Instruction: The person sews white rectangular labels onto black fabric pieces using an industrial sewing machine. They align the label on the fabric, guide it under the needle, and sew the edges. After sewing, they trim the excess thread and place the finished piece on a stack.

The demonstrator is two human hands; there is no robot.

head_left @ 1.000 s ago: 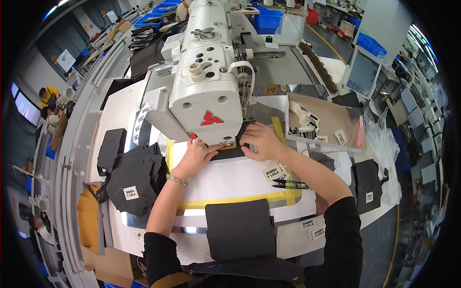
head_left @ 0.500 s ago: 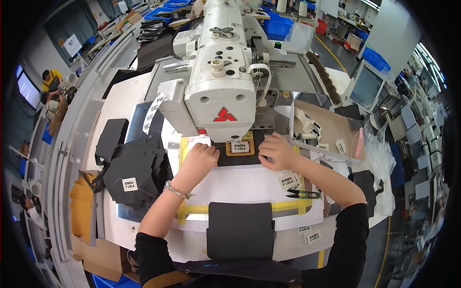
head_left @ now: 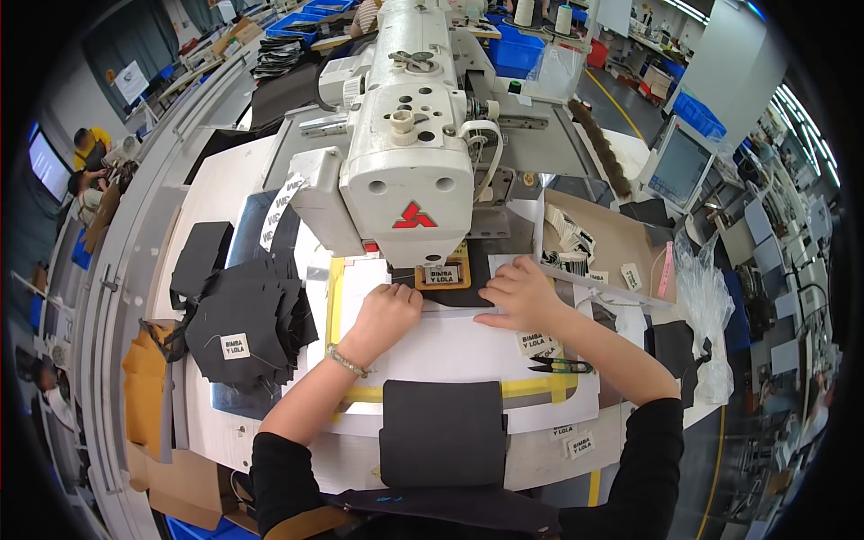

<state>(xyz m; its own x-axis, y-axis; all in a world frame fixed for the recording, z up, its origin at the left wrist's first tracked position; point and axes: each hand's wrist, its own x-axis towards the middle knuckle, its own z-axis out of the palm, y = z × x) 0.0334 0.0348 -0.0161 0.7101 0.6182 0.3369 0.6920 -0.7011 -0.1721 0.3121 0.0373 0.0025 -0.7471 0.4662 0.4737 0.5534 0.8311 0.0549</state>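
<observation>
Under the head of a white industrial sewing machine lies a dark fabric piece. A yellow-brown clamp frame rests on it, around a small white label with dark lettering. My left hand has its fingers curled closed at the near left edge of the fabric. My right hand is at the fabric's right edge, index fingertip by the edge and thumb stretched apart over the white sheet. Nothing shows between its fingers. Another dark fabric piece lies at the table's front edge.
A stack of dark fabric pieces with one label on top lies left. At right are a cardboard tray of labels, thread snips, loose labels and a clear plastic bag. Yellow tape borders the white sheet.
The dark fabric under the clamp has shifted, its near right edge now slanting. My left hand has moved slightly right and nearer me; my right thumb has spread from the fingers. The view has shifted slightly.
</observation>
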